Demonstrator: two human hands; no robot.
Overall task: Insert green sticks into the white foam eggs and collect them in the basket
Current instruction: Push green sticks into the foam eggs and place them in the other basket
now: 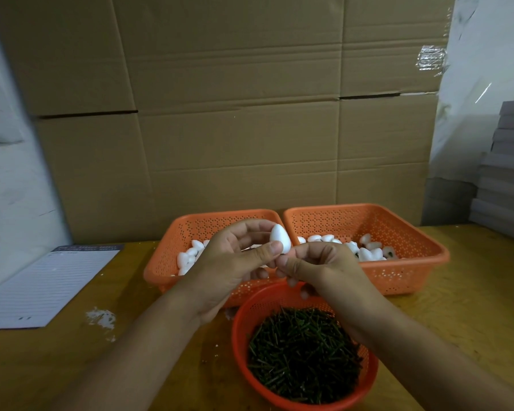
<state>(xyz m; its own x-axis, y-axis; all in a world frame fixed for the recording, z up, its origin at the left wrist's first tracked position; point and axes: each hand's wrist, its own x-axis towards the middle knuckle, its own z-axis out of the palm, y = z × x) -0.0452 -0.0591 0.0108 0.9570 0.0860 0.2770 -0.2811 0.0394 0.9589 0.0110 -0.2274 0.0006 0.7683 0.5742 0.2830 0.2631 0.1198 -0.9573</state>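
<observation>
Sticks bowl (241,345) partly arm-covered.

A wall of large brown cardboard boxes (235,114) stands behind the yellowish wooden desk (57,366). On the desk's left lies a white lined notepad (46,284) — white crumbs (101,317) are scattered just beside it. Far right, a stack of grey flat boards (506,179) rises — clear plastic sheeting (481,63) hangs above.
</observation>
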